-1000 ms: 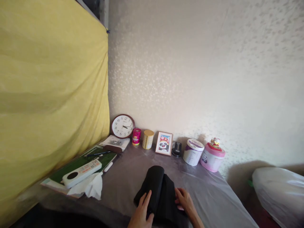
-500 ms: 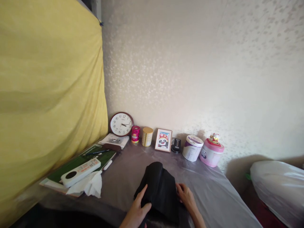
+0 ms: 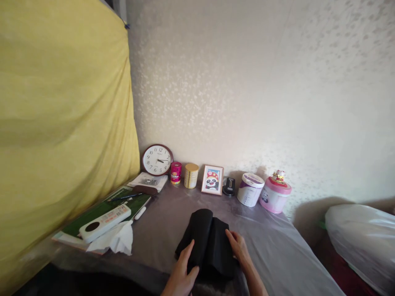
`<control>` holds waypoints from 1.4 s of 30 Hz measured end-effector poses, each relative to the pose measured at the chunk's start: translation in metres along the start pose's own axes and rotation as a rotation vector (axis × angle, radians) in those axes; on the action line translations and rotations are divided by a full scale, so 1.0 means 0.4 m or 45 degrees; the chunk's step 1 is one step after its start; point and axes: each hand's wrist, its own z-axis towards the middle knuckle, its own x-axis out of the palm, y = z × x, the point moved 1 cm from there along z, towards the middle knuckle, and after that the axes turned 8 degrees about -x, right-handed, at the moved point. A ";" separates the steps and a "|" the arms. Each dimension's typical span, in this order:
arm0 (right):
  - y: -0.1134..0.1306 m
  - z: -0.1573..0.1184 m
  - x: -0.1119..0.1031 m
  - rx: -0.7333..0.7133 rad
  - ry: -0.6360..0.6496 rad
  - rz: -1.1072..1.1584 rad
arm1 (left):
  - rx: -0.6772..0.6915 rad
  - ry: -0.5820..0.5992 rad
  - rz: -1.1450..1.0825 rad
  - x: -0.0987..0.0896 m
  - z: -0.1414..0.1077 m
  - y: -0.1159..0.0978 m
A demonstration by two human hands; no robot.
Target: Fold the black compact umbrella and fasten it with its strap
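A folded black cloth (image 3: 200, 236), perhaps a garment, lies at the near middle of the table. A deep crease splits it into a rounded left part and a flatter right part. My left hand (image 3: 182, 271) grips its near left side, thumb and forefinger spread over the fabric, the other fingers hidden below. At the right edge, my right hand (image 3: 239, 248) holds the cloth, with its thumb and fingers closed on the border.
Along the wall stand a clock (image 3: 157, 159), a pink can (image 3: 175, 172), a yellow-lidded can (image 3: 191, 176), a panda picture frame (image 3: 212, 180), a white tub (image 3: 249, 191) and a pink tub (image 3: 274, 196). A white case (image 3: 105, 222) and a tissue (image 3: 115, 238) lie left, beside a yellow curtain (image 3: 68, 123).
My right hand has shifted slightly up along the cloth's right edge. The right part of the cloth has folded inward, deepening the crease, and its near edge has risen.
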 end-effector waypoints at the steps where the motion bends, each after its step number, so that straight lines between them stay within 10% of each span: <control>1: 0.000 0.005 0.002 -0.017 -0.020 -0.033 | 0.069 -0.041 0.109 0.007 -0.001 0.003; 22: 0.190 0.055 0.075 0.021 0.125 0.219 | 0.013 -0.040 0.711 0.053 -0.045 -0.041; 30: 0.185 0.055 0.191 0.024 0.172 0.082 | -0.050 -0.001 0.870 0.069 -0.029 -0.031; 42: 0.211 0.036 0.184 -0.231 0.329 -0.407 | -0.071 -0.128 0.709 0.058 -0.048 0.019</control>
